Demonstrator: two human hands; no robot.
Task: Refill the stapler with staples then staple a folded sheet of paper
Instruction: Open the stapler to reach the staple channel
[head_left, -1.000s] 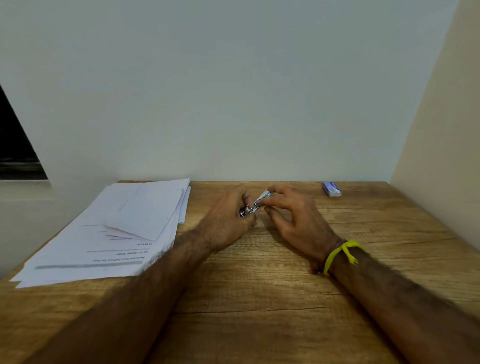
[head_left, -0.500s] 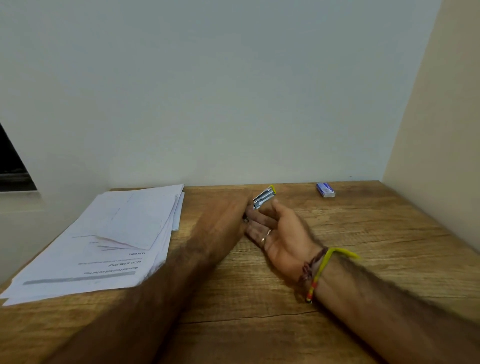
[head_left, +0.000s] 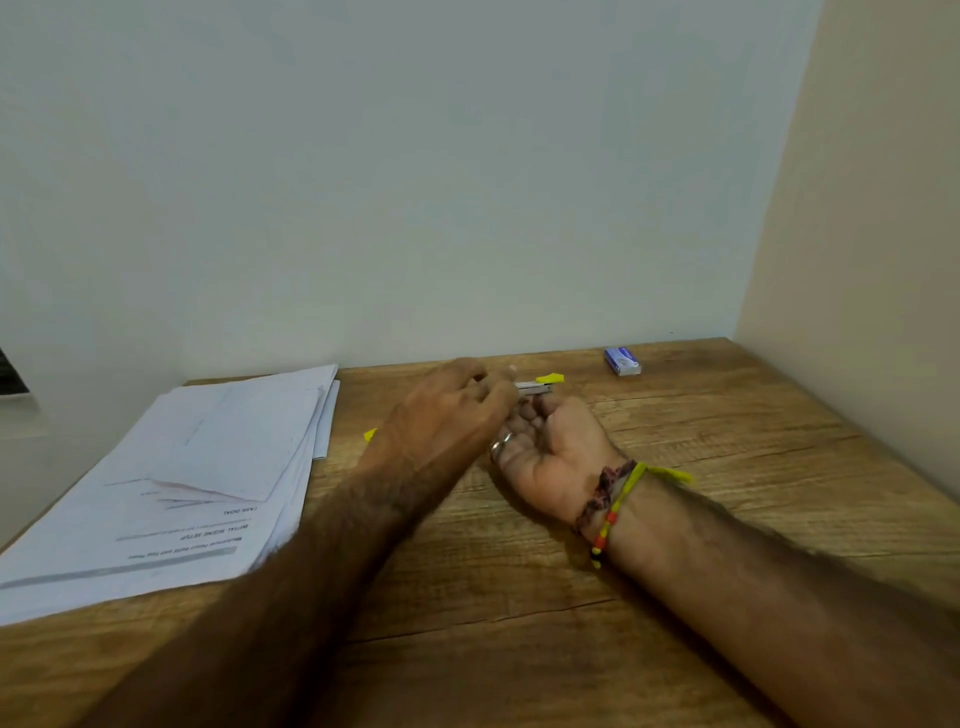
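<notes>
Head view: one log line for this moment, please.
left hand on stapler | right hand palm up beneath | staple box far right | papers left

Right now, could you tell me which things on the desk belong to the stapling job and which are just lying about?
Belongs to the job:
- stapler, held between the left hand and the right hand
- staple box, by the far wall
- paper stack, with a folded sheet on top

Just there:
- wrist bands on the right wrist
- wooden desk
</notes>
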